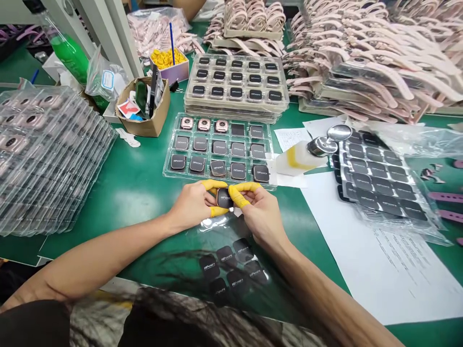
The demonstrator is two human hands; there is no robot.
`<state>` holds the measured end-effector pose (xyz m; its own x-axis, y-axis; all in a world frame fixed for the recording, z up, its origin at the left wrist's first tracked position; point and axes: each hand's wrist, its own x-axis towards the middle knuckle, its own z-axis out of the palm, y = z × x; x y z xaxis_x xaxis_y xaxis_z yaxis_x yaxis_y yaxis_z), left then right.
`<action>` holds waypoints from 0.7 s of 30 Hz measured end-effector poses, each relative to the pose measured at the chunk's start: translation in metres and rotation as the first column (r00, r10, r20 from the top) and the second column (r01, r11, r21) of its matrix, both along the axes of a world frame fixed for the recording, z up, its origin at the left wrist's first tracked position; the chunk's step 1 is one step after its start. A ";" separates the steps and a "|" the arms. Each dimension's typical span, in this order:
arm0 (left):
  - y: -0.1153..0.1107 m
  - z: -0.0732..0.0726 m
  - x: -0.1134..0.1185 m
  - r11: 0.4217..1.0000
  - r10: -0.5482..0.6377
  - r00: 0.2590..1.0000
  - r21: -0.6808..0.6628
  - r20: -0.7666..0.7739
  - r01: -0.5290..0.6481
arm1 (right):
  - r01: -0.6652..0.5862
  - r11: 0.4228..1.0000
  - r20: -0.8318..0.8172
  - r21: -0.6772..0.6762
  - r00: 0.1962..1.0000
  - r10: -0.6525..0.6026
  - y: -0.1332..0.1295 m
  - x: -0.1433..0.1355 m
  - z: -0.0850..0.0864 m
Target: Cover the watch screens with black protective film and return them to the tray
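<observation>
A small square smartwatch case (pixel 224 198) with a black face and light lettering sits between my two hands. My left hand (pixel 194 202), in yellow finger cots, grips its left edge. Thumb and forefinger of my right hand (pixel 259 205), also in yellow cots, press on its right side. Just beyond lies a clear tray (pixel 170 153) with rows of similar watch cases, most with black faces; several at the back left show pink rims and round sensors. Below my hands is a sheet of black square stickers (pixel 226 257), partly blurred by hair.
Stacked trays (pixel 50 164) rise at left; another stack (pixel 235 103) stands behind. A cardboard box (pixel 148 115), green bottle (pixel 70 55) and pump bottle (pixel 300 158) surround the work area. Black sticker sheets (pixel 379 178) and white paper (pixel 347 260) lie right, pink straps (pixel 369 58) behind.
</observation>
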<state>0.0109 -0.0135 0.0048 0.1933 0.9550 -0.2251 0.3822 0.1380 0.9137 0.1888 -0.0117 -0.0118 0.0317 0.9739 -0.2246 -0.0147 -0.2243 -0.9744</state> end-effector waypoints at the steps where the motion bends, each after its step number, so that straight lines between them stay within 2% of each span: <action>1: 0.000 0.000 0.000 1.000 -0.011 1.000 -0.007 0.008 0.011 | 0.003 1.000 0.003 -0.001 1.000 -0.003 0.000 0.000 0.000; 12: 0.000 0.001 -0.001 0.999 -0.049 0.999 -0.019 0.012 0.049 | 0.042 0.999 -0.003 -0.021 0.999 -0.042 -0.002 -0.003 0.001; 21: 0.001 -0.004 -0.002 0.997 -0.058 0.998 0.046 0.027 0.057 | 0.055 0.998 0.015 -0.018 0.998 -0.055 -0.002 -0.004 0.000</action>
